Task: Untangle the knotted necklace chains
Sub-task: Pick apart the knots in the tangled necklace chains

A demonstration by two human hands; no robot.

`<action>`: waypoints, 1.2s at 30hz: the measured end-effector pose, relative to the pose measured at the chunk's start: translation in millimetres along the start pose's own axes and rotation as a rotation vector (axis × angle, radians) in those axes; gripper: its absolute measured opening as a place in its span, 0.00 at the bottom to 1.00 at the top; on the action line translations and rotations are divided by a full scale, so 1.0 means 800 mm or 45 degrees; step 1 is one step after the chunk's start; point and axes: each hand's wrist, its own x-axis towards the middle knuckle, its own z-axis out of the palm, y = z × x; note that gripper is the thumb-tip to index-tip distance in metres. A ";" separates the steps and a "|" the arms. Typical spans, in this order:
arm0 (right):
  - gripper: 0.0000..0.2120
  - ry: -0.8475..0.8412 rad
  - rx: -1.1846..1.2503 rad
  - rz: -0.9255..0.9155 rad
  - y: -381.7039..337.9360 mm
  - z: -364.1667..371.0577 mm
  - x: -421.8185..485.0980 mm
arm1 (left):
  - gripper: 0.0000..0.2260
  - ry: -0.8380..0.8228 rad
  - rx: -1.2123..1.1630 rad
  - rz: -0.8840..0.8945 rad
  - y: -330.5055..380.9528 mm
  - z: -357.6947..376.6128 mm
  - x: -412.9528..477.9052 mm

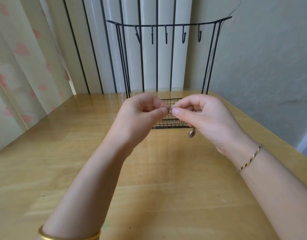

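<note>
left hand (142, 116) and right hand (203, 116) hover over the wooden table (149, 191), each pinching the small knot of chain (170, 110) between thumb and forefinger, tips nearly touching. a teardrop pendant (191, 133) dangles under the right palm. bare tabletop spreads toward the near and left edges; the right edge slants close by. just behind the hands stands a black wire stand (166, 25), its mesh base (171, 122) partly hidden.
</note>
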 end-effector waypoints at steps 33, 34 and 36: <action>0.06 -0.081 -0.056 -0.253 -0.003 -0.001 0.001 | 0.07 -0.227 -0.151 -0.329 0.003 -0.004 -0.002; 0.06 -0.070 -0.076 -0.259 -0.003 -0.001 0.000 | 0.08 -0.235 -0.159 -0.332 0.004 -0.004 -0.002; 0.07 -0.050 -0.141 -0.286 -0.002 -0.002 0.001 | 0.09 -0.247 -0.167 -0.345 0.003 -0.005 -0.003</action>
